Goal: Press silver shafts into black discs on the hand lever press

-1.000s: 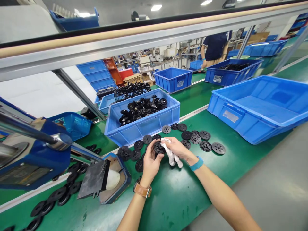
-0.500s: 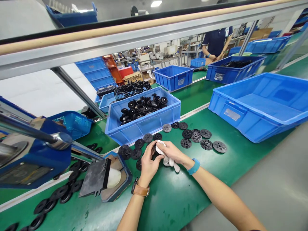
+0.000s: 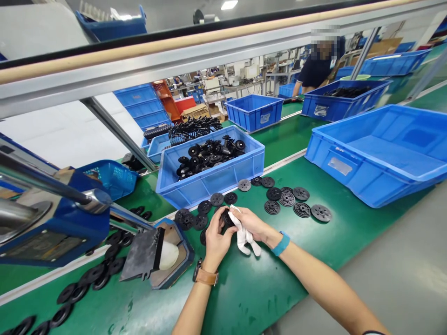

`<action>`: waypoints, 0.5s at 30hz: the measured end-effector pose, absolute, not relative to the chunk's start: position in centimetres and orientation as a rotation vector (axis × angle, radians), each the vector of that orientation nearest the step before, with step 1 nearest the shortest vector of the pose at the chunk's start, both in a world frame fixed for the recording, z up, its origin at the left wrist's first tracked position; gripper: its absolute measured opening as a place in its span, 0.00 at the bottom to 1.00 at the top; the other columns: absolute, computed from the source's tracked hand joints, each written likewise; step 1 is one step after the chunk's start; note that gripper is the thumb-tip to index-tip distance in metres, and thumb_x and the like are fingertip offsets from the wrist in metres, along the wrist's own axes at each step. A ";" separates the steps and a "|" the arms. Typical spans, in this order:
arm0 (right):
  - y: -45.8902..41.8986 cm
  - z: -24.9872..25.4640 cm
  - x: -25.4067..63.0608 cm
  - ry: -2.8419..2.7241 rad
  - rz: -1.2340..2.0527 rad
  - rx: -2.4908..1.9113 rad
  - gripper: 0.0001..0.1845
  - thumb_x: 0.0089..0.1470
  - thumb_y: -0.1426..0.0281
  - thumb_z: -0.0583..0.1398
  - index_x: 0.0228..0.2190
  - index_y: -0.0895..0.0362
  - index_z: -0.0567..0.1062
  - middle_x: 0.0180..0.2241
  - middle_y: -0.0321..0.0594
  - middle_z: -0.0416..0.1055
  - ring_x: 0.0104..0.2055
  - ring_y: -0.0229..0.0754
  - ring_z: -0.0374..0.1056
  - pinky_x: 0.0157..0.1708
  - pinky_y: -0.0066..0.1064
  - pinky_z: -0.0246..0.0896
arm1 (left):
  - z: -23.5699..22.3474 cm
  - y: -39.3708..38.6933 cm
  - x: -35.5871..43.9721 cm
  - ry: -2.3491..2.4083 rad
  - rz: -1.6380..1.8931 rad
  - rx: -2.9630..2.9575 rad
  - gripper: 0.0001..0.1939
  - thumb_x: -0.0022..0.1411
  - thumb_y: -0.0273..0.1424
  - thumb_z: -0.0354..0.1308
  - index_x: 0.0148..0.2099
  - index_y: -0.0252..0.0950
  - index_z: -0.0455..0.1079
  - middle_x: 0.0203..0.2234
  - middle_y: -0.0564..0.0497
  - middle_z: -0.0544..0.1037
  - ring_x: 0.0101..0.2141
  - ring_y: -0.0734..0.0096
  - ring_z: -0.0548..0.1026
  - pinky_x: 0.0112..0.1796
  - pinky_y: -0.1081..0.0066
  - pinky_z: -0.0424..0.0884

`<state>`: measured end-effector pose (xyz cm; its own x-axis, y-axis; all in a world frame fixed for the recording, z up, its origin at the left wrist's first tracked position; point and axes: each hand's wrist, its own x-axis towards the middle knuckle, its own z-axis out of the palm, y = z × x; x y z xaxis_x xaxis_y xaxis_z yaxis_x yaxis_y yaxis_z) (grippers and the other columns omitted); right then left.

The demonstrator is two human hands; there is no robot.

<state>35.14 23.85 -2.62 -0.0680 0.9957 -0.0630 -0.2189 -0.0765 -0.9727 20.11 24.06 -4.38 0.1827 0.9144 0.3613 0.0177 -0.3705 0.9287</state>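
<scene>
My left hand (image 3: pixel 217 237), with a brown watch strap at its wrist, is closed around the edge of a black disc (image 3: pixel 227 217). Most of that disc is hidden by my fingers. Pinched in my right hand (image 3: pixel 253 224) is a white glove (image 3: pixel 243 238), pressed against the disc, its limp fingers hanging down. Several flat black discs with holes lie close by on the green bench, such as one disc (image 3: pixel 200 221) left of my hands and another disc (image 3: pixel 272 207) to the right.
A blue bin (image 3: pixel 213 179) of black parts stands beyond my hands. On the left is a blue press (image 3: pixel 52 228) with a metal plate, black rings (image 3: pixel 77 293) lying beside it. A large blue bin (image 3: pixel 377 163) sits at right. Across the line a person (image 3: pixel 316 70) bends over.
The glove now hangs lower and more unfolded from my right hand, and more of the black disc shows. The person across the line has bent forward. The view has shifted slightly.
</scene>
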 end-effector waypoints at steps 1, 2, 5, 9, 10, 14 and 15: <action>23.9 -2.5 35.5 -1.068 1.343 -1.086 0.33 0.53 0.38 0.61 0.31 0.57 0.75 0.26 0.37 0.71 0.25 0.38 0.65 0.23 0.26 0.60 | -4.2 24.0 20.1 0.875 1.331 1.498 0.31 0.54 0.34 0.74 0.60 0.42 0.73 0.58 0.42 0.77 0.56 0.50 0.77 0.57 0.54 0.73; 23.9 -2.3 35.8 -1.081 1.273 -1.108 0.33 0.53 0.39 0.61 0.32 0.58 0.77 0.27 0.38 0.72 0.27 0.39 0.67 0.25 0.27 0.61 | -3.9 23.8 20.1 0.840 1.347 1.402 0.31 0.54 0.36 0.74 0.60 0.42 0.73 0.56 0.41 0.78 0.56 0.51 0.77 0.57 0.55 0.73; 23.7 -1.2 36.7 -1.121 1.096 -1.137 0.32 0.60 0.41 0.57 0.44 0.57 0.80 0.32 0.40 0.75 0.33 0.42 0.71 0.31 0.29 0.65 | -3.0 23.2 19.9 0.732 1.332 1.162 0.31 0.56 0.45 0.73 0.59 0.41 0.74 0.53 0.41 0.80 0.53 0.51 0.79 0.55 0.56 0.74; 22.7 0.0 36.5 -1.276 0.996 -1.064 0.33 0.65 0.44 0.54 0.53 0.55 0.79 0.40 0.43 0.75 0.41 0.44 0.73 0.42 0.34 0.70 | -2.2 22.3 19.9 0.618 1.182 0.867 0.30 0.60 0.52 0.67 0.57 0.39 0.76 0.51 0.41 0.81 0.46 0.54 0.80 0.49 0.54 0.77; 22.4 0.1 36.3 -1.360 0.933 -1.043 0.32 0.66 0.45 0.53 0.55 0.55 0.78 0.44 0.44 0.74 0.43 0.45 0.73 0.45 0.35 0.70 | -2.2 22.1 20.1 0.621 1.153 0.812 0.30 0.60 0.54 0.65 0.55 0.37 0.77 0.49 0.40 0.82 0.44 0.55 0.80 0.48 0.54 0.77; 21.3 0.0 35.3 -1.773 0.560 -1.111 0.28 0.71 0.55 0.49 0.62 0.53 0.73 0.56 0.49 0.69 0.49 0.47 0.74 0.48 0.38 0.69 | -3.1 21.7 20.7 0.773 1.104 0.816 0.35 0.58 0.61 0.61 0.47 0.34 0.80 0.41 0.40 0.84 0.43 0.53 0.80 0.47 0.55 0.76; 21.1 0.0 35.1 -1.834 0.504 -1.169 0.27 0.71 0.56 0.49 0.62 0.52 0.72 0.58 0.49 0.68 0.48 0.47 0.74 0.47 0.38 0.70 | -3.5 21.6 20.8 0.815 1.102 0.856 0.36 0.57 0.63 0.61 0.46 0.34 0.80 0.40 0.41 0.84 0.43 0.52 0.80 0.47 0.56 0.76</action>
<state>35.05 21.08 0.00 -0.1717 0.8727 0.4570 0.5165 0.4748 -0.7126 20.76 21.64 -3.48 0.2481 0.9604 -0.1267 -0.4018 0.2210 0.8887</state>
